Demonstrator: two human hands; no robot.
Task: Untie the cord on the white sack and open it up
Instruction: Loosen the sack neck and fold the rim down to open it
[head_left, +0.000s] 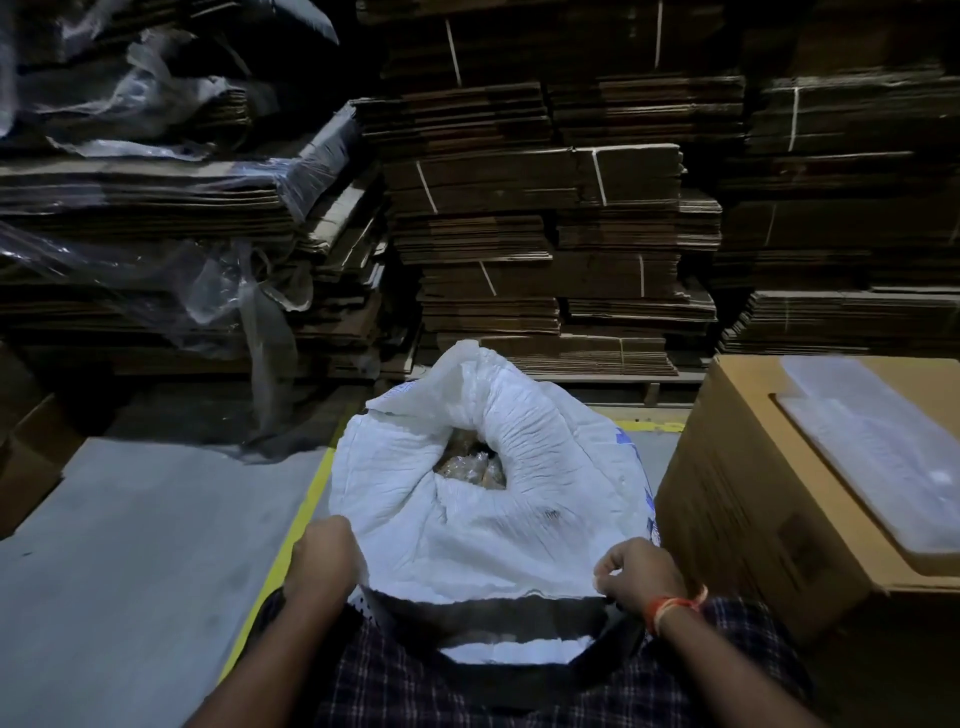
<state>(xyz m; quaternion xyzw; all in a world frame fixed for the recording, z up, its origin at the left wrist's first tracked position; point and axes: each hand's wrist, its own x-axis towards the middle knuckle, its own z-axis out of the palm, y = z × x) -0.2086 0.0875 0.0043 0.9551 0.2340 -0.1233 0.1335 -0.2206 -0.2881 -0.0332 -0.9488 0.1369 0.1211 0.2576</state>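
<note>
The white sack (519, 467) stands on the floor right in front of me, its crumpled mouth partly open. Through the gap in the middle I see brownish packets in clear wrap (470, 465). My left hand (324, 556) grips the sack's near rim on the left side. On the right, my right hand (636, 574), with an orange thread on the wrist, pinches the near rim. Both hands hold the near edge folded toward me. No cord is visible.
A closed cardboard box (753, 499) with a plastic sleeve on top stands right of the sack. Stacks of flattened cartons (545, 234) fill the background, some wrapped in plastic film (223, 291). A yellow floor line (301, 519) runs left of the sack, beside grey floor (130, 571).
</note>
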